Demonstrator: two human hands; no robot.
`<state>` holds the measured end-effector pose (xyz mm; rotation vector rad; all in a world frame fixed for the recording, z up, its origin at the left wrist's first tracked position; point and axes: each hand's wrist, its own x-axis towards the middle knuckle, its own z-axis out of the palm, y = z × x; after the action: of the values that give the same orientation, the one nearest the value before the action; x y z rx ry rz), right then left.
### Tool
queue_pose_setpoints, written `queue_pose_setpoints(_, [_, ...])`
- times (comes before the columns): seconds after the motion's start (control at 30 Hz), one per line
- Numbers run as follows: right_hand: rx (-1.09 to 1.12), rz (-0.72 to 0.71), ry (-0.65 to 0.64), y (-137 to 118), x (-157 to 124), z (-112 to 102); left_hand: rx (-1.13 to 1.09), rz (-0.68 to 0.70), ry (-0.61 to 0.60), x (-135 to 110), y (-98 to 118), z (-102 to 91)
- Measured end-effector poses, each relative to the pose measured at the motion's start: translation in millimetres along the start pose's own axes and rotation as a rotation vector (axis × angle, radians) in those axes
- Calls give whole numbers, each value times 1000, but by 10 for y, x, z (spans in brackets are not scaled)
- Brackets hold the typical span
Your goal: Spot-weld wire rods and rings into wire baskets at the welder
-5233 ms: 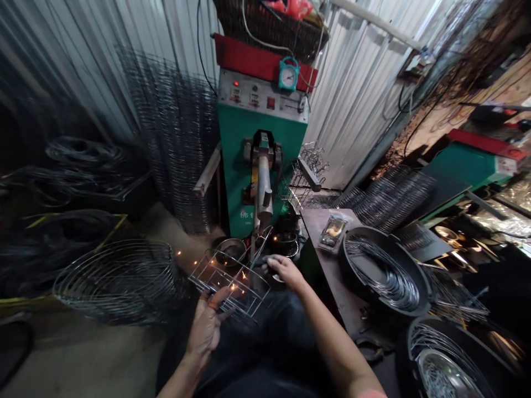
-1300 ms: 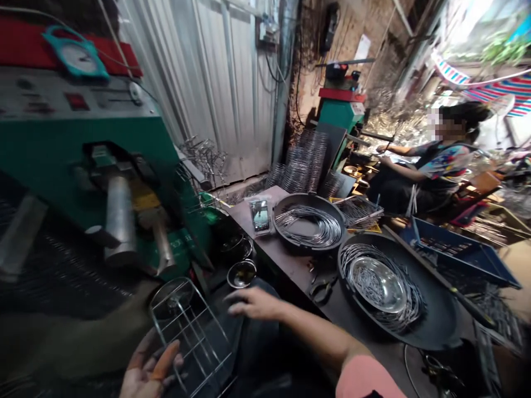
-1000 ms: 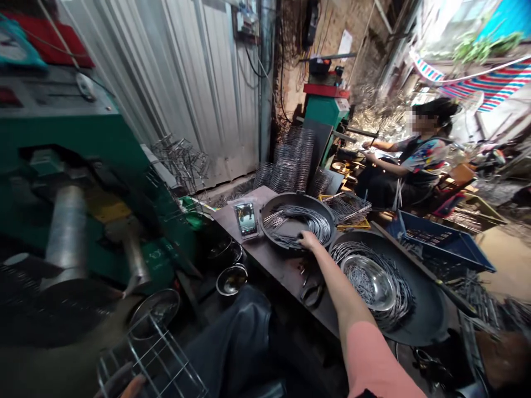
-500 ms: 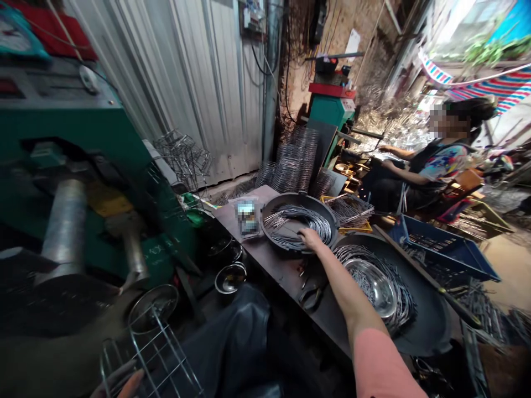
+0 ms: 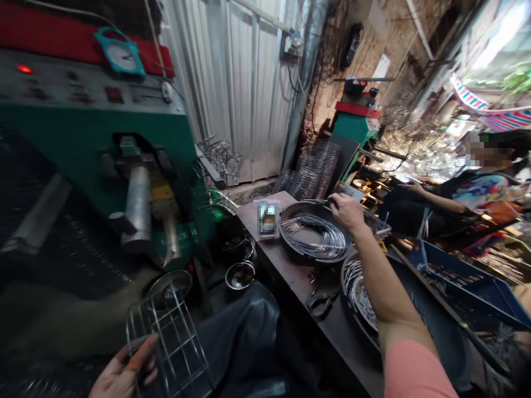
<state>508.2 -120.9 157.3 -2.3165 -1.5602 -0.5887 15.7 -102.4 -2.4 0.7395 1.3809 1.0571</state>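
Note:
At the lower left, my left hand point(image 5: 128, 367) is closed on a wire basket frame point(image 5: 176, 337), a bent grid of shiny metal rods, held low by my leg. My right hand point(image 5: 347, 213) is raised over the right rim of a round black pan point(image 5: 315, 258), fingers pinched on what looks like a thin metal wire point(image 5: 317, 200). Curved wires point(image 5: 336, 237) lie coiled inside that pan. Nearer to me, partly under my right forearm, a larger black pan point(image 5: 448, 354) holds more wire pieces point(image 5: 357, 290). Pliers point(image 5: 321, 304) rest on the bench beside the pans.
A green machine point(image 5: 95, 132) with metal arms point(image 5: 138, 204) stands at left. On the bench point(image 5: 286, 271) lies a phone in a clear bag point(image 5: 266, 219). Stacked wire rings point(image 5: 317, 171), a blue crate point(image 5: 460, 282) and a seated co-worker point(image 5: 468, 188) are farther right.
My right hand has risen out of the coiled wires to the pan's far right rim. My left hand and the wire basket frame have come further into view as the camera turned left.

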Motion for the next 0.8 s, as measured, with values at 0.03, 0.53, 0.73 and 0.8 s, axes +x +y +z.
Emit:
queue_pose_setpoints(0.03, [120,-53,-7,-127,-36,-88,-11,19,7,0,78,30])
queue_pose_setpoints(0.53, [1169,-315,-423,-2533,-528,1221,-181,140,-62,466,333,49])
queue_pose_setpoints(0.73, [1178,-274,-356,-2673,-498,1545,-237,89,-67,609,353,36])
queue_pose_setpoints(0.8, [1195,-262,-344,-2675,-499,1615,-253,75,-72,645,371,42])
